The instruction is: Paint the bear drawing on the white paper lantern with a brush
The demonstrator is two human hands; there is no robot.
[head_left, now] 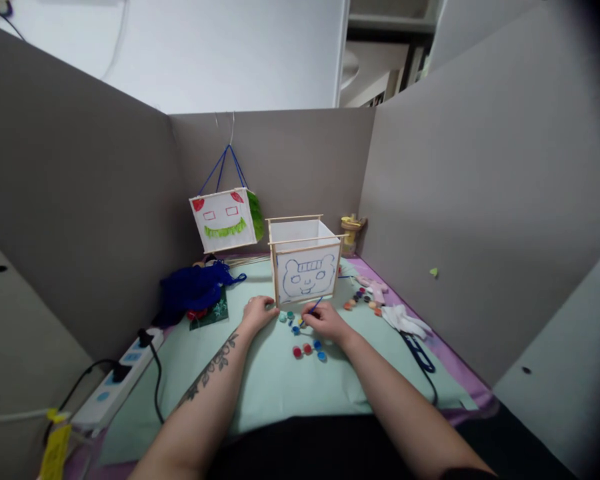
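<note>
Head view's got one hanging box lantern, one bear-faced box lantern standing on the green sheet, left hand at its bottom corner (can't tell if gripping), right hand pinching one blue paintbrush.

box: matt white paper panels; frame of thin, pale wood sticks. hanging lantern: matt paper too, wood-edged. paint pots: plastic by the look; shine too small to judge. table cover: matt, faintly creased, paper or cloth unclear. blue bundle: soft, rough, yarn or cloth. white cloth: crumpled, matt. power strip: smooth plastic. partition: smooth, matt.
</note>
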